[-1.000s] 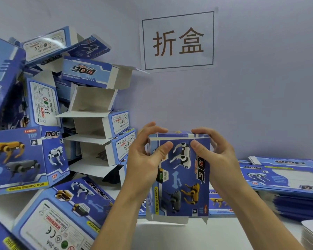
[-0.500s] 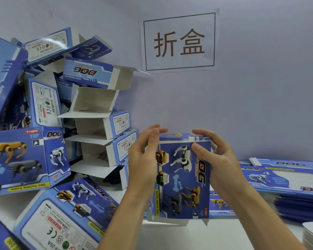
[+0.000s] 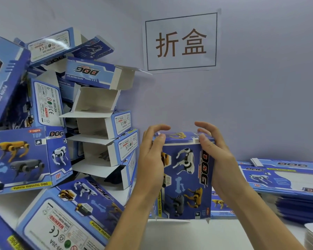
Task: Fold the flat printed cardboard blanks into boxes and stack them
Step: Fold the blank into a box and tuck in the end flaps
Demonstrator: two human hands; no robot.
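- The step in hand looks like closing one end of the box (image 3: 185, 175): it stands upright on the desk (image 3: 215, 235), near the middle, already opened into a sleeve, with its top flap folded over.
- The left hand (image 3: 150, 159) clamps the box's left side, thumb pressed on the top front edge and fingers curled over the top.
- The right hand (image 3: 215, 156) grips the right side the same way, thumb at the top right corner.
- The next move, I judge, calls for pressing the top flap home so its tuck slides in, then dealing with the bottom, where flaps stick out loose (white undersides showing).
- After that it belongs on the pile (image 3: 65, 123) of folded boxes to the left, which leans untidily against the wall.
- The card is thin and glossy, printed blue with robot dogs, and plain white inside; its creases are crisp.
- The flat blanks (image 3: 287, 179) lie stacked to the right, just behind the right wrist.
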